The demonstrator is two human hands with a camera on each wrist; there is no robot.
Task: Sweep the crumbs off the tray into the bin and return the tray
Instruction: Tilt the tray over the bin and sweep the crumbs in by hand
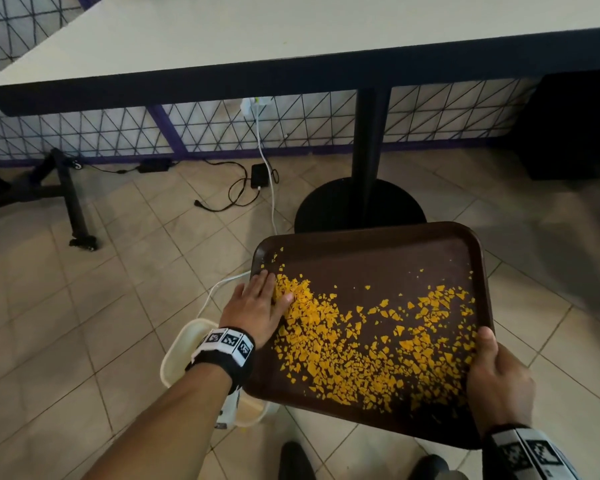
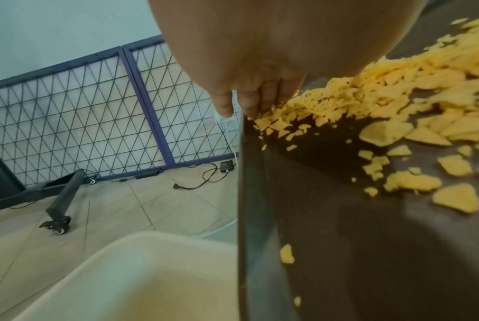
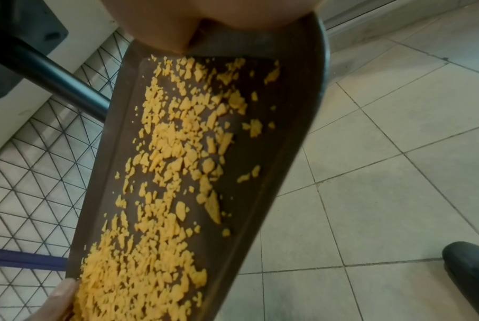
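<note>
A dark brown tray (image 1: 388,251) strewn with yellow crumbs (image 1: 357,348) hangs over the floor, its near left corner above a cream bin (image 1: 174,355). My right hand (image 1: 496,372) grips the tray's near right rim, thumb on top. My left hand (image 1: 262,303) lies flat with straight fingers on the tray's left side, against a heap of crumbs (image 2: 342,91) by the rim. In the left wrist view the bin (image 2: 139,273) stands directly beside and below the tray edge (image 2: 249,195). The right wrist view looks along the tray (image 3: 282,152) and its crumbs (image 3: 172,173).
A white table (image 1: 291,32) with a black pedestal base (image 1: 361,206) stands right behind the tray. Cables and a charger (image 1: 258,176) lie on the tiled floor by a mesh fence (image 1: 118,133). A wheeled black stand leg (image 1: 77,216) is at left. Dark shoes (image 1: 297,460) show below.
</note>
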